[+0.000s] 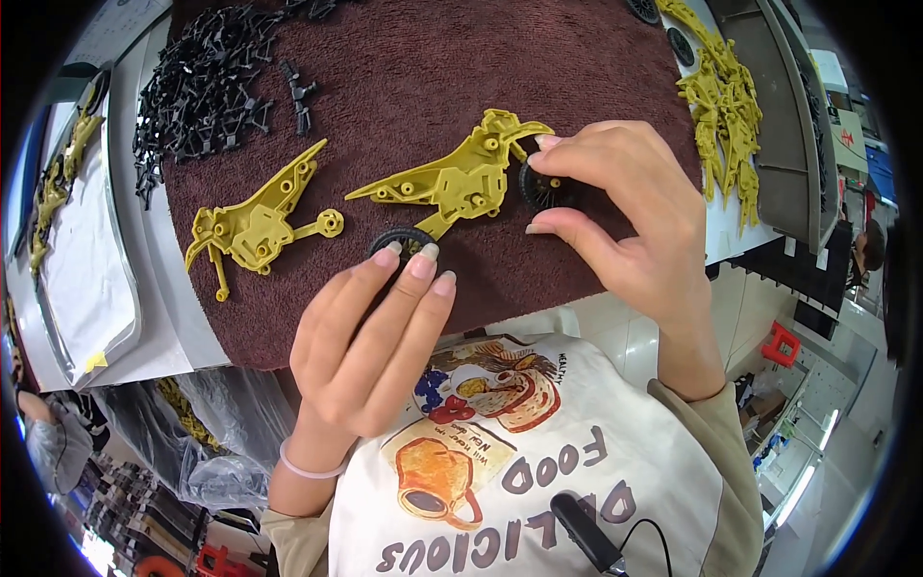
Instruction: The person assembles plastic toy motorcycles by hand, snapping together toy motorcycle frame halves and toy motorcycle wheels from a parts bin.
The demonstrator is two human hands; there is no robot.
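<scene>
Towel [596,67]: underneath, likely stopping slides.
Bike half [461,188]: mid-towel, hollow side up, probably leaving its inside reachable.
Left hand [370,341]: on the rear wheel [394,234], perhaps steadying it; cannot tell whether pinching.
Right hand [639,212]: grip parted around the front wheel [543,194].

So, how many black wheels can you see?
4: one wheel at the left hand, another wheel by the right hand, two wheels near the upper-right edge of the towel. More may be hidden.

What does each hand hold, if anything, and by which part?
Left hand: fingertips at near edge of left wheel, hold unclear. Right hand: thumb and finger beside right wheel; hold cannot be told.
</scene>
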